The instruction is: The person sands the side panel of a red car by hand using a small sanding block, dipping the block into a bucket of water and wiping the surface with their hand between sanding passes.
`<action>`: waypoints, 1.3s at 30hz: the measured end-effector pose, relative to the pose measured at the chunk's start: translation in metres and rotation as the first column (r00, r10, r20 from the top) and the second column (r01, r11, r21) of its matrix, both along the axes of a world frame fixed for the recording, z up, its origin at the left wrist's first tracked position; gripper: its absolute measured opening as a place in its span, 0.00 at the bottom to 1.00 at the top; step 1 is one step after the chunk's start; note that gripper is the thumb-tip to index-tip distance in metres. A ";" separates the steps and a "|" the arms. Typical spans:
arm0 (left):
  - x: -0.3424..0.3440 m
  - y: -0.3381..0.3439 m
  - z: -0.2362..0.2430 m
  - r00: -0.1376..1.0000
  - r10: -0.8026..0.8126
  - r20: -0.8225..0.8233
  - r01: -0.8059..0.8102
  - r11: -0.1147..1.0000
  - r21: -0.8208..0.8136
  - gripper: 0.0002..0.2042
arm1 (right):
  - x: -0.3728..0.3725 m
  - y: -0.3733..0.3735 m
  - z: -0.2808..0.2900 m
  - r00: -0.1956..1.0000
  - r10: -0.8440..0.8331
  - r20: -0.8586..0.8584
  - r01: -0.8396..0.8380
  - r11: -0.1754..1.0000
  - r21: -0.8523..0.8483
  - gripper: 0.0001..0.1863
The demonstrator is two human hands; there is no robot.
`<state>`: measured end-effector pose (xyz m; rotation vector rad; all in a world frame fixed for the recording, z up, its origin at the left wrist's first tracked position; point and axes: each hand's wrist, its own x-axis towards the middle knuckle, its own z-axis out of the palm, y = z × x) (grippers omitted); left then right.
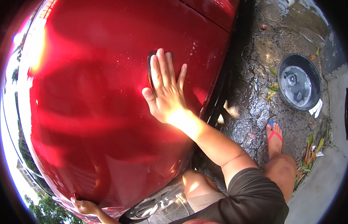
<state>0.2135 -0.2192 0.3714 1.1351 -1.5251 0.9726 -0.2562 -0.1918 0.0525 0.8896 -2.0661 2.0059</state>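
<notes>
Here you are with your right hand (165,89) laid flat, fingers spread and thumb standing off to the side, covering a dark pad (150,69) against the red car hood (103,93); the pad's edge peeks out left of your fingers and beyond their tips, and nothing wraps around it. That's the weak spot: with only a flat palm on it, the pad could skid out from under you if the paint is slick. Watch the droplets (192,48) just right of your fingertips; any grit among them, caught under the pad, could scratch the finish. Your left hand (86,207), well below and left, curls at the hood's far edge; whether it grips anything, I can't tell. Right of your working hand, the ground (248,115) shines wet, so your flip-flop (275,139) could slide if you overreach, and a stray step might tip the black basin (316,84) of sudsy water.
</notes>
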 end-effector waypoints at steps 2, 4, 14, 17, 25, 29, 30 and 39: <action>0.009 -0.008 0.000 1.000 -0.003 0.029 0.003 1.000 -0.021 0.27 | -0.068 -0.007 0.012 0.998 -0.064 0.028 0.067 0.994 -0.090 0.41; 0.008 -0.015 -0.006 0.999 -0.003 0.049 0.005 1.000 -0.027 0.28 | -0.114 -0.019 0.025 0.984 -0.156 0.081 0.168 0.973 -0.161 0.40; 0.015 -0.009 -0.001 1.000 0.021 0.004 -0.021 1.000 0.001 0.27 | -0.112 -0.023 0.054 0.982 -0.169 0.080 0.185 0.939 -0.288 0.37; 0.008 -0.011 -0.001 0.998 0.013 0.058 -0.015 0.999 0.047 0.27 | -0.139 -0.048 0.037 0.915 -0.402 -0.040 0.399 0.914 -0.072 0.39; -0.005 0.007 -0.001 0.998 0.058 -0.017 -0.056 0.994 0.095 0.27 | -0.122 0.000 -0.089 0.955 -0.119 0.273 0.184 0.955 -0.230 0.35; 0.001 -0.013 -0.003 0.999 0.054 -0.004 -0.054 0.998 0.010 0.26 | -0.133 0.020 -0.058 0.923 -0.341 0.176 0.384 0.800 -0.461 0.33; 0.002 -0.011 -0.005 1.000 0.025 0.000 -0.025 1.000 0.010 0.26 | -0.132 0.037 -0.041 0.938 -0.305 0.165 0.342 0.893 -0.292 0.36; -0.011 0.005 -0.007 0.995 0.092 0.024 -0.092 0.995 0.027 0.26 | -0.147 -0.020 0.034 0.969 -0.179 -0.173 0.169 0.983 -0.070 0.37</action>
